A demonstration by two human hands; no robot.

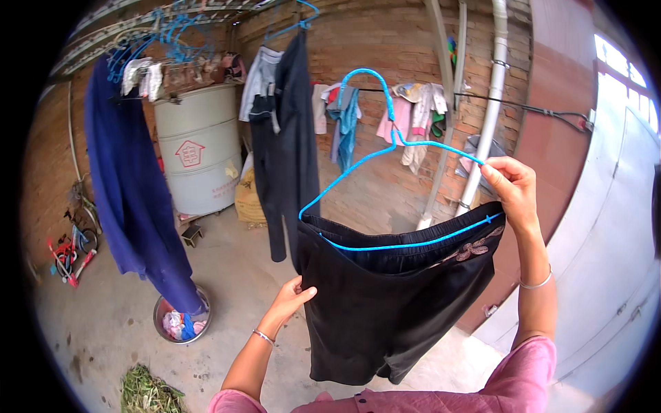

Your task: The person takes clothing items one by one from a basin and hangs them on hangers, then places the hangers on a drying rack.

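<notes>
A blue-wrapped wire hanger [345, 174] is up in front of me, its hook at the top. Black shorts [392, 310] with an elastic waistband hang on it, and the hanger's bottom bar crosses the waist opening. A brown flower trim [472, 250] decorates their right side. My right hand [511, 188] pinches the hanger's right shoulder, just above the waistband. Lower down, my left hand [292, 299] grips the left side edge of the shorts, with its fingers partly hidden behind the cloth.
Dark blue trousers [134, 180] and black trousers [286, 149] hang to the left. A metal basin [183, 335] of clothes stands on the floor near cut greens [150, 390]. Behind are a large drum [201, 129], a clothes line with small garments [348, 121] and a white pipe [488, 124].
</notes>
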